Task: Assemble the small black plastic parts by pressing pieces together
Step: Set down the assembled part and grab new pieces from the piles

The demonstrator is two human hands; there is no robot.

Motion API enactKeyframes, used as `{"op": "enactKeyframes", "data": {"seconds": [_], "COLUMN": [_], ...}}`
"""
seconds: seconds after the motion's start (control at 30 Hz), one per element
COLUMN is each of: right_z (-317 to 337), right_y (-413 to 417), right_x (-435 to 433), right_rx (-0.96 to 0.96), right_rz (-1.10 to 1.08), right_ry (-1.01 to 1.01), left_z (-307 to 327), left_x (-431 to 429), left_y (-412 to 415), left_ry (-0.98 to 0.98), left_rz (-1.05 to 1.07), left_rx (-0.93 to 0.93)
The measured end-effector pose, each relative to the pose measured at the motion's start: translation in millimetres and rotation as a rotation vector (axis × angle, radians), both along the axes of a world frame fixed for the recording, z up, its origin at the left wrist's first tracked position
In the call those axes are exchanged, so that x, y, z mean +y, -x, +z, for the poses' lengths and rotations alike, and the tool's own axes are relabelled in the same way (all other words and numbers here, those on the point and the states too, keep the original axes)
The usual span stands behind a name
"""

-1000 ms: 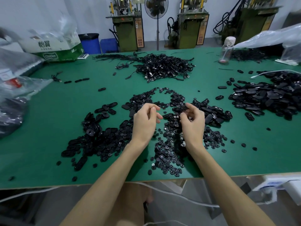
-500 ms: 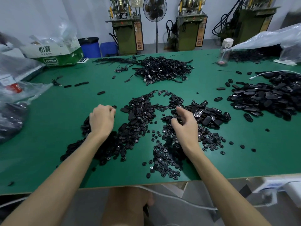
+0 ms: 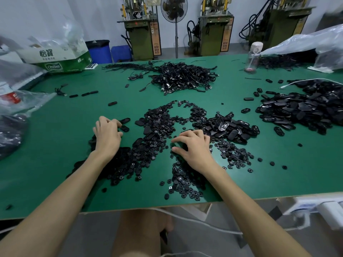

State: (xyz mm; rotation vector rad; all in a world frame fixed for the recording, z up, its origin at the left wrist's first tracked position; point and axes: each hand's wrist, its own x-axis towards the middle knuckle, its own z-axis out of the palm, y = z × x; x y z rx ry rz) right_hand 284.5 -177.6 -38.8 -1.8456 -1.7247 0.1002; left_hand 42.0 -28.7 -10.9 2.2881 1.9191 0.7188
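- Head view, centre of frame: a person's left hand (image 3: 108,134) rests knuckles-up on the green table (image 3: 55,145), fingers bent, tips touching loose flat oval black plastic shells (image 3: 124,128) at the edge of a dark scatter. Whether it has hold of one cannot be told.
- Just right of centre, the right hand (image 3: 193,149) lies over a spread of small round black plastic discs (image 3: 185,182), fingers curled down among them, thumb out to the left. Any piece pinched beneath is hidden.
- Centre right, a heap of oval shells (image 3: 232,128) lies just beyond the right hand. A larger mound of black shells (image 3: 306,110) fills the right edge.
- Upper centre, a tangle of thin black cables (image 3: 185,76) lies well apart from both hands.
- Progress, as a judgement: both hands appear to be picking up pieces, with no pressed-together pair visible. Finished parts cannot be told from loose ones, and hundreds look still unjoined.
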Motion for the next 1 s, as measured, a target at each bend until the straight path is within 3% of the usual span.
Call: {"op": "enactKeyframes", "data": {"seconds": [0.27,0.5,0.6,0.77,1.0], "right_z": [0,-1,2,8,14], "right_y": [2,1,1,1,2], "right_x": [1,2,2,0,-7], "right_rx": [0.036,0.111,0.239,0.276,0.282], "right_rz": [0.018,0.048,0.012,-0.016,-0.012], "right_ry": [-0.008,-0.038,-0.050,-0.070,-0.095], "left_z": [0,10,7,-6,-11], "left_x": [-12,-52,-75,-100,-106], "left_y": [-2,-33,-56,-82,-89], "left_ry": [-0.102,-0.078,-0.002,0.229,0.371], "left_rz": [-0.024,-0.254,-0.313,-0.318,-0.370], "left_rx": [-0.073,-0.463,-0.601,-0.940,-1.036]}}
